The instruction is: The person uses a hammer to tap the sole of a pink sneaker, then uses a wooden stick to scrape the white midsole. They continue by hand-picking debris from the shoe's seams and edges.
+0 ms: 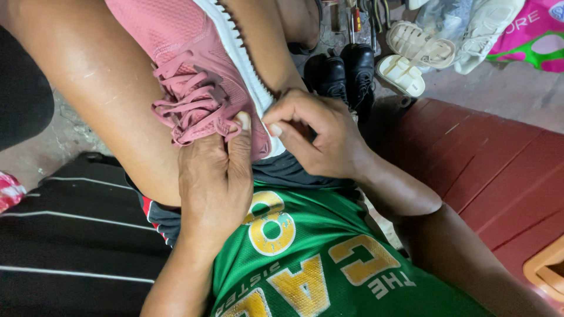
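the concrete floor [499,94] carries a pair of black shoes [343,73] at the far middle, cream sandals [414,56] just right of them, and a dark red bench [493,170] at the right.

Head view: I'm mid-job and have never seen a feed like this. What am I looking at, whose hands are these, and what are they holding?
There is no machine here. A person wears one camera on the head, and it looks down over their own chest, a green jersey, at their two bare hands.

The left hand grips a pink sneaker near its laces, thumb pressed against the upper. The right hand pinches the edge where the pink upper meets the white sole. The shoe rests between the person's legs.

Around them: a pair of black shoes and cream sandals on the ground ahead, a dark red surface on the right, and a black striped cloth on the left.
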